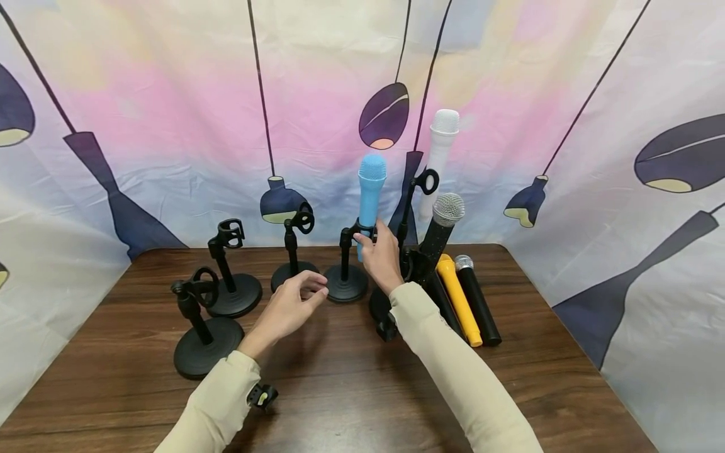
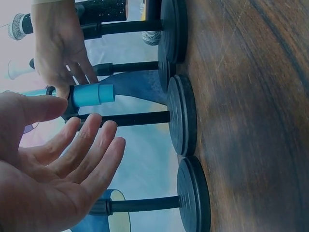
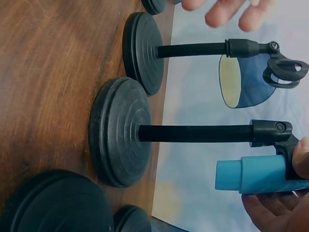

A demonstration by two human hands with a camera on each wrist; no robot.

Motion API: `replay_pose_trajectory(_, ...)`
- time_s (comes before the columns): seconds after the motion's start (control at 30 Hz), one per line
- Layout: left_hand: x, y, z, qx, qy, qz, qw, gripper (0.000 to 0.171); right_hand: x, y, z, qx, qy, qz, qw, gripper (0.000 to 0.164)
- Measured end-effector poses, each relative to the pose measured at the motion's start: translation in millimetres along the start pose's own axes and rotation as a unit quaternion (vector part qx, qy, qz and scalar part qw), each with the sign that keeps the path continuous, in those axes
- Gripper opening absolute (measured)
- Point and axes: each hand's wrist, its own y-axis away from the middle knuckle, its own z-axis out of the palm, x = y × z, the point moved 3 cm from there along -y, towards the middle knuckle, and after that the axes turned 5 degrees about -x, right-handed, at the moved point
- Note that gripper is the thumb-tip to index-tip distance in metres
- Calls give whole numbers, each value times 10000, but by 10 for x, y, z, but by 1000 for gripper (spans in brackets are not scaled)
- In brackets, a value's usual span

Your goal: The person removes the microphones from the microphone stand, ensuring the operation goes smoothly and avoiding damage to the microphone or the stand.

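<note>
A light blue microphone (image 1: pixel 370 189) stands upright in the clip of a black desk stand (image 1: pixel 347 281). My right hand (image 1: pixel 381 257) holds the microphone where it passes through the clip; in the right wrist view the thumb (image 3: pixel 301 159) lies at the clip and the fingers (image 3: pixel 270 210) curl behind the blue handle. The handle's lower end sticks out below the clip. My left hand (image 1: pixel 290 305) hovers left of this stand with loosely bent fingers and nothing in it; in the left wrist view its palm (image 2: pixel 58 169) faces the stand.
Several black stands with bare clips, such as one stand (image 1: pixel 206 340), stand at the left. Right of my right hand, a black microphone (image 1: pixel 442 226) leans in a stand and a white microphone (image 1: pixel 442 151) rises behind. A yellow microphone (image 1: pixel 460 302) and black microphone (image 1: pixel 478 302) lie beside them.
</note>
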Motion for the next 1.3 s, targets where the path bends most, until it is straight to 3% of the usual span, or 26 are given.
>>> replay_pose_trajectory(0.4,52,-28,-2,116,-20,126,9999,30,-20,163,-35,-131,246,-115,9995,45)
replay_pose_trajectory(0.83,128,-78,15,287,23,184,9994,43,-83,306,-49,-287,195,-493,9982,28)
replay_pose_trajectory(1.3,255,-122,-4,439,-112,504,9977,48,-153,525,-85,-567,66,-784,9953,37)
